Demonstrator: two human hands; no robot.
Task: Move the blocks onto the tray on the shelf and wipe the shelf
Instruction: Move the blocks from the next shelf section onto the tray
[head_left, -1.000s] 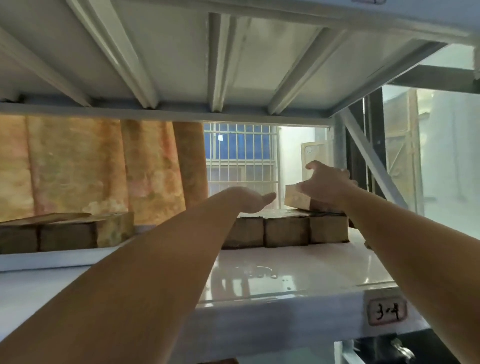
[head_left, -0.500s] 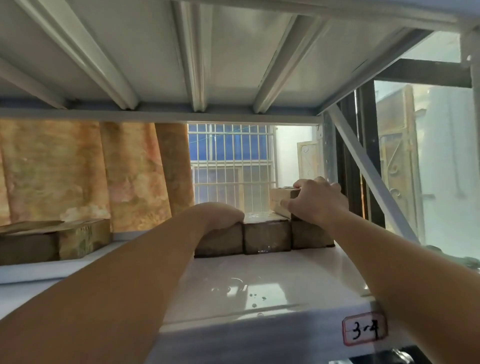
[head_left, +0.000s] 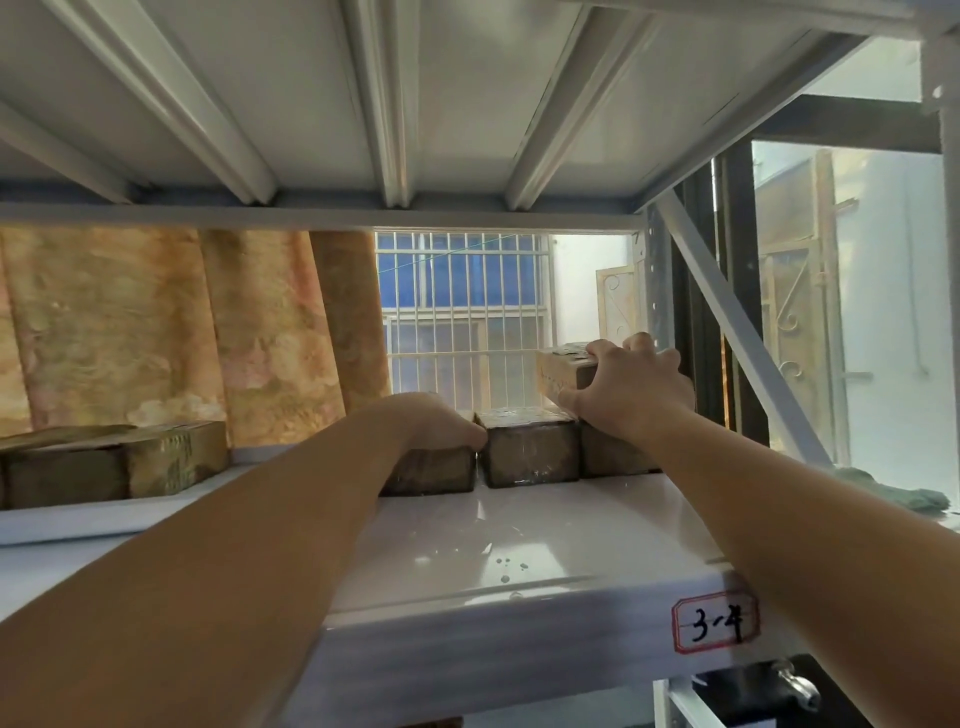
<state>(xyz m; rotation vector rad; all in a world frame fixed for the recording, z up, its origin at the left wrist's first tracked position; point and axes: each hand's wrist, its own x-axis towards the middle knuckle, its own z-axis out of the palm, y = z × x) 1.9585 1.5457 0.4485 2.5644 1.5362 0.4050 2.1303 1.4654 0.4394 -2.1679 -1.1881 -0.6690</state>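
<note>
Three blocks stand in a row at the back of the shelf (head_left: 519, 519), side by side and touching: left block (head_left: 431, 470), middle block (head_left: 527, 452), right block (head_left: 613, 457). A fourth, the top block (head_left: 558, 376), sits above the right block, at the row's right end.

1. Right hand (head_left: 628, 389): grips the top block. The thumb presses the near face and the fingers curl over the top toward the far side. Whether the top block rests on the right block or is raised clear of it cannot be told; the hand covers the joint.
2. Left hand (head_left: 436, 421): rests on top of the left block, knuckles up. The thumb lies at the block's upper right corner, beside the middle block. The fingers bend away behind the hand (out of sight, so a grip cannot be confirmed).
3. Tray (head_left: 78, 519): white, at the left of the shelf, well apart from the row. It carries two more blocks (head_left: 176, 457), set close together.

Water drops (head_left: 511, 566) lie on the shelf surface in front of the row. A label (head_left: 714, 621) marked "3-4" is fixed to the shelf's front edge at the right. A green cloth (head_left: 883, 491) lies past the right forearm.
</note>
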